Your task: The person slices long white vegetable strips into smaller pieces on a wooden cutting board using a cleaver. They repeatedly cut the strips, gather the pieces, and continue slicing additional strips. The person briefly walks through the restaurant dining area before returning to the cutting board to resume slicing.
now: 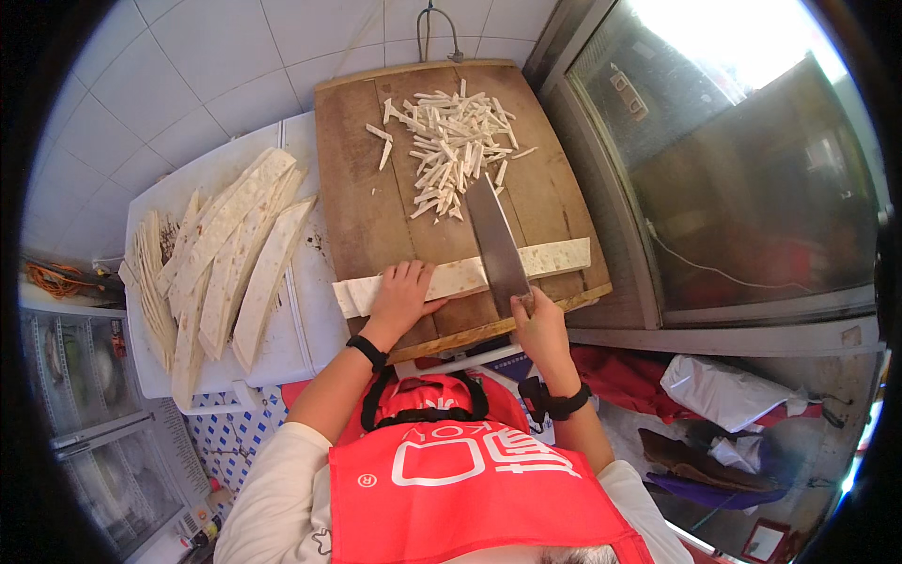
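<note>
My right hand grips the handle of a cleaver. Its broad blade points away from me and crosses a stack of flatbread strips near the front of the wooden cutting board. With fingers spread, my left hand presses on the left part of that stack, well to the left of the blade. A piece of the stack extends to the right of the cleaver. Farther back on the board lies a loose pile of thin cut flatbread pieces. Whether the blade's edge reaches the board is hidden.
Left of the board, long flatbread strips lie in stacks on a white lid-like surface. A tiled wall closes off the back, with a cable and plug hanging there. A framed glass panel stands close on the right.
</note>
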Available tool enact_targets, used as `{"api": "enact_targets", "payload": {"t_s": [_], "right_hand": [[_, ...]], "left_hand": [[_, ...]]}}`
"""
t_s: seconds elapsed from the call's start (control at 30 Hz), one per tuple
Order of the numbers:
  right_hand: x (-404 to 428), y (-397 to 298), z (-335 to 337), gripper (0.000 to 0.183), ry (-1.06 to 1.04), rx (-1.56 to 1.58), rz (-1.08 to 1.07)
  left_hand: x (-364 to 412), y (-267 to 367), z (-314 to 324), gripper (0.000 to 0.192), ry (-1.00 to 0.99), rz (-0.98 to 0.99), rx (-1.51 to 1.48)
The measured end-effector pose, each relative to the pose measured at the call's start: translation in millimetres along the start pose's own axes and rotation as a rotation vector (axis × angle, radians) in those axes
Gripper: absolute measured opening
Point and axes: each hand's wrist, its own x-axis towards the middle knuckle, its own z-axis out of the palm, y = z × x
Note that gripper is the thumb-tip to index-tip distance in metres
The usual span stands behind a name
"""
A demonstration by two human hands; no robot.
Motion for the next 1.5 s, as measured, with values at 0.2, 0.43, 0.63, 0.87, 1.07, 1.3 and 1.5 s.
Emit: {"api": "enact_targets", "payload": {"t_s": [0.2, 0.43, 0.63, 0.87, 1.07, 1.3, 1.5], "right_hand": [[5.3, -3.7, 11.2, 0.025, -0.055, -0.145, 0.05], [-4.5, 2.2, 11.0, 0.024, -0.076, -0.144, 0.06], [-5.5, 8.4, 4.2, 0.024, -0.119, -0.091, 0.082], [-5.4, -4.2, 1.9, 0.025, -0.147, -0.143, 0.102], [-9.6, -13.2, 4.7, 0.024, -0.14, -0.19, 0.109], [-0.5, -0.8, 2.1, 0.022, -0.173, -0.113, 0.054], [6.5, -6.9, 1.3, 0.022, -0.218, -0.188, 0.076]], "left_hand": [[-1.0, 0.5, -0.8, 0.066, 0.02, 0.001, -0.015], [-1.3, 0.0, 1.4, 0.066, 0.025, 0.001, -0.028], [13.5, 15.2, -36.9, 0.07, -0.201, -0.119, -0.064], [127.3, 22.2, -118.1, 0.058, 0.058, 0.567, 0.092], [188.5, 11.8, -70.6, 0.012, -0.456, 0.866, 0.062], [193.3, 3.7, -25.6, 0.005, -0.436, 0.882, -0.06], [186.0, -7.6, -23.0, 0.012, -0.394, 0.878, -0.117]]}}
